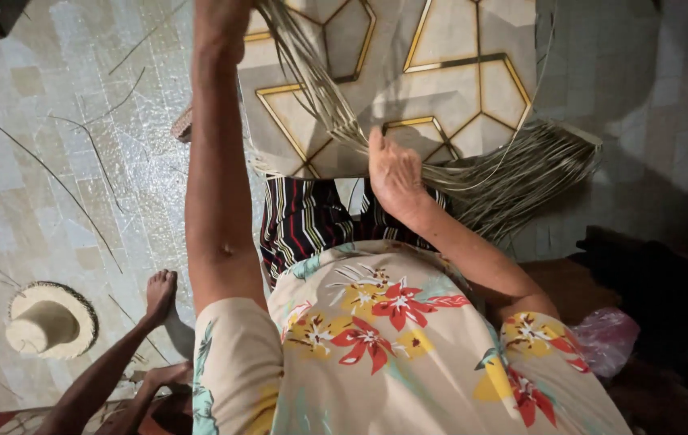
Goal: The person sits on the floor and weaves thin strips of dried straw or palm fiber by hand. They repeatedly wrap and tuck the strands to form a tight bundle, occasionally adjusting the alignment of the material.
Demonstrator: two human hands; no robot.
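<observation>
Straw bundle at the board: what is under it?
Under the straw bundle lies a grey board with gold hexagon lines. The right hand presses strands onto its near edge; the left hand lifts others. What supports the board is covered by a striped cloth.

Left hand (223, 24) beyond top edge

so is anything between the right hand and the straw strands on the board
Nothing visible: the right hand lies directly on the straw strands at the patterned board's lower edge. The left hand grips the same bundle higher up.
</observation>
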